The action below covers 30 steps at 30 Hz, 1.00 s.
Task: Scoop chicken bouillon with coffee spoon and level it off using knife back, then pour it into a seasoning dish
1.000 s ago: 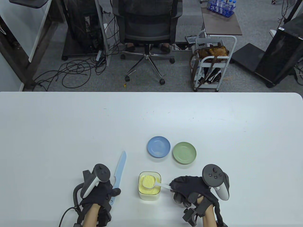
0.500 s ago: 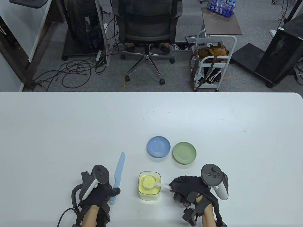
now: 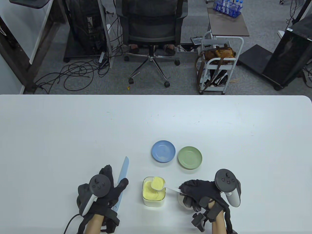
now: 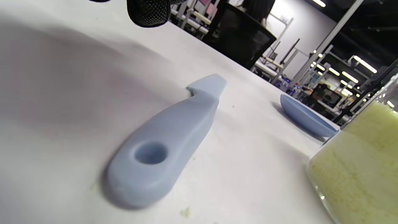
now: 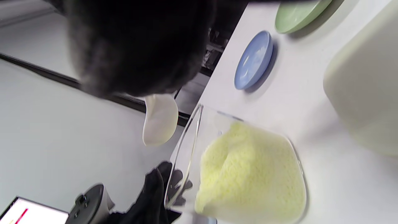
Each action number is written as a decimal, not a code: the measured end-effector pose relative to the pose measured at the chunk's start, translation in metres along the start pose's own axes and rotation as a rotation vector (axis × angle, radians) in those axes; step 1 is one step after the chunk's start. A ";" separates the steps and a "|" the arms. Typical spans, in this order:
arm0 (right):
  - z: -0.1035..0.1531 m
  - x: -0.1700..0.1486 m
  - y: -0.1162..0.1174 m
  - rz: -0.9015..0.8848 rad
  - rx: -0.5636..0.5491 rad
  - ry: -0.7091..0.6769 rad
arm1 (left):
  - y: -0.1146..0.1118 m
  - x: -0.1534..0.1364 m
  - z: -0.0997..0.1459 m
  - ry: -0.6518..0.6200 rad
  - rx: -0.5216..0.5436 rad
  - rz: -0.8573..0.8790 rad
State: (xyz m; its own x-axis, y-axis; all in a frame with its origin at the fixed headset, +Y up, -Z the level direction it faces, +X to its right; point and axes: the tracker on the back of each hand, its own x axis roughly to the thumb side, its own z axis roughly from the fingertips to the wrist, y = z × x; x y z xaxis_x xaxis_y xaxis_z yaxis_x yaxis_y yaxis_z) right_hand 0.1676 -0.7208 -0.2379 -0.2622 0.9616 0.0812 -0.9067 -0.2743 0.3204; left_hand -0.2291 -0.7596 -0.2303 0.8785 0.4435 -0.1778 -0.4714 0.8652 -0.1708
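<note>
- Table view: left hand spread over the knife, fingers splayed and released; handle mostly covered by the glove, blade pointing away from the body.
- Right hand pinching the white spoon by its handle; grip point buried under the glove. Bowl heaped with yellow bouillon, raised over the far right corner of the clear tub.
- Against half a second ago: left fingers opened out from their curl on the handle; spoon lifted out of the powder and shifted right; right hand moved slightly right.
- Blue dish and green dish just beside each other beyond the tub, on the white table; grey floor, office chair, cables and a white cart behind.
- Left wrist view: only one dark fingertip at the top edge, clear of the knife handle lying flat on the table; tub cut off at right, blue dish beyond.
- Right wrist view: glove blocks the upper left; only the spoon's pale underside showing, load out of sight; tub of bouillon below, both dishes beyond, a blurred pale object cut off at right.
</note>
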 end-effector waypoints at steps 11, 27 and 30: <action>0.014 -0.050 -0.046 -0.105 -0.356 0.174 | -0.002 -0.004 -0.002 0.006 -0.064 0.123; 0.007 -0.067 -0.040 0.133 -0.501 0.316 | -0.002 -0.005 -0.002 0.001 -0.067 0.181; 0.005 -0.065 -0.038 0.183 -0.493 0.326 | -0.002 -0.005 -0.002 0.001 -0.065 0.179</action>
State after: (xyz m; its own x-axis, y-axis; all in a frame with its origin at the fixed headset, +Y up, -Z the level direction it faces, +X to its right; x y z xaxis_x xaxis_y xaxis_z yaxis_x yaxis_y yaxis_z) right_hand 0.2211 -0.7726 -0.2503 -0.4444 0.8673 -0.2243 -0.8631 -0.4816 -0.1521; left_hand -0.2324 -0.7638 -0.2312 0.7802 0.5886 -0.2117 -0.6241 0.7556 -0.1988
